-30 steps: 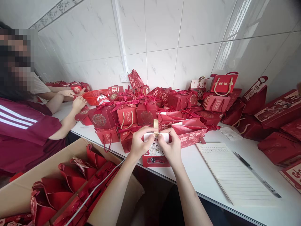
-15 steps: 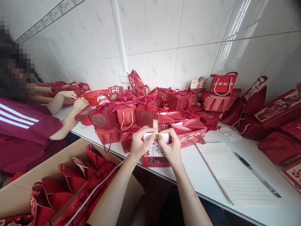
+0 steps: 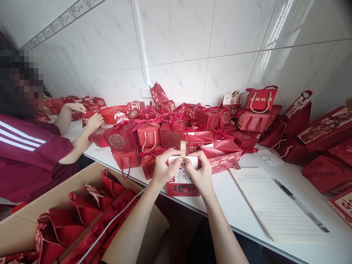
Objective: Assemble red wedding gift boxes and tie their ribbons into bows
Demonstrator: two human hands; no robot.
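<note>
A small red and white gift box (image 3: 180, 189) with a drawn couple on its front stands upright at the table's front edge. My left hand (image 3: 167, 165) pinches the left side of its white top, thumb and fingers closed. From the other side my right hand (image 3: 200, 169) grips the same top, its thumb close to the left one. Between the thumbs a gold ribbon loop (image 3: 183, 146) rises from the top of the box. My fingers hide part of the upper edge and the base of the loop.
Red gift boxes (image 3: 148, 134) are piled behind my hands, with more at right. An open notebook (image 3: 255, 198) and a pen (image 3: 299, 203) lie at right. A carton (image 3: 90, 172) of red boxes stands at lower left. At left, a co-worker's hand (image 3: 95, 121) is near a red basket (image 3: 111, 114).
My hands stay nearly in place on the gift box. At left, the co-worker's hands have moved apart, and a small red item now shows at one of them.
</note>
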